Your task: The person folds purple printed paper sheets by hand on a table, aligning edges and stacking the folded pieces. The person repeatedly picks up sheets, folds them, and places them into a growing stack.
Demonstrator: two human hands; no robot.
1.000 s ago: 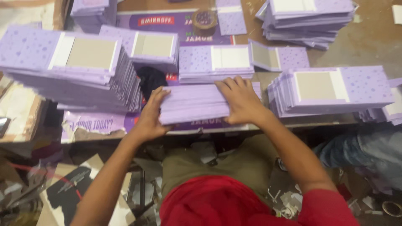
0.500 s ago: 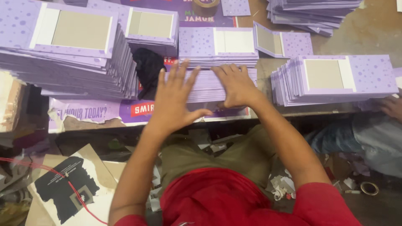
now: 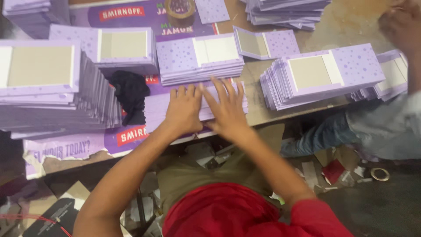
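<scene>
Purple card stack [image 3: 153, 112] lies at near edge of table [image 3: 272, 115]; your left hand [image 3: 184, 109] and right hand [image 3: 226, 112] lie flat, fingers spread, gripping nothing; press evenly, square edges, avoid neighbouring stack [image 3: 199, 59]

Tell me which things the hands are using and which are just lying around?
In use:
left hand
right hand
purple card stack under both hands

Lying about:
black cloth
tape roll on floor
tall purple stack at left
co-worker's hand
</scene>
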